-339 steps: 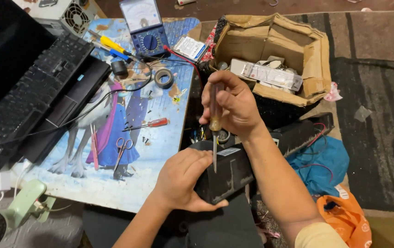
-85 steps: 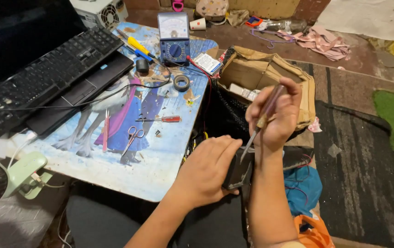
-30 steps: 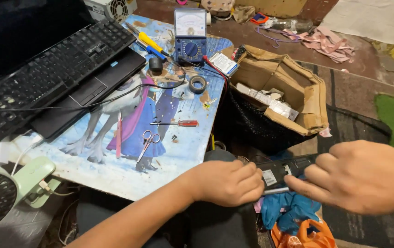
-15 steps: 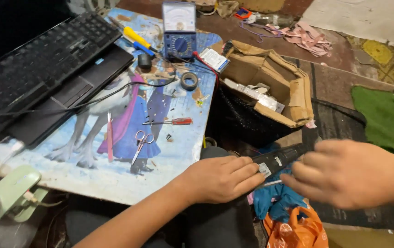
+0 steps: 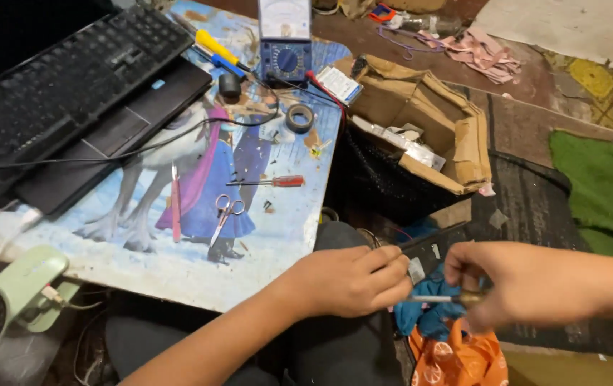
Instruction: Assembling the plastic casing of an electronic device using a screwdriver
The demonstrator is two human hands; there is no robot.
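Note:
My left hand [image 5: 353, 280] is curled over a flat black device [image 5: 432, 250] resting on my lap, below the low table's edge. My right hand [image 5: 525, 282] grips a screwdriver [image 5: 444, 298] by its brownish handle. It lies nearly level, its metal shaft pointing left to the left hand's fingertips. Most of the black device is hidden behind both hands.
A low table [image 5: 178, 268] with a cartoon print holds a black keyboard [image 5: 56, 82], a multimeter [image 5: 285, 36], a tape roll [image 5: 299, 118], small scissors [image 5: 224, 214] and a red-handled screwdriver [image 5: 274, 181]. A torn cardboard box [image 5: 428, 129] stands behind my hands. An orange bag [image 5: 457, 357] lies below them.
My right hand has come down from the raised, upright grip to a low, level one with the screwdriver tip at the left fingers. The view has shifted right.

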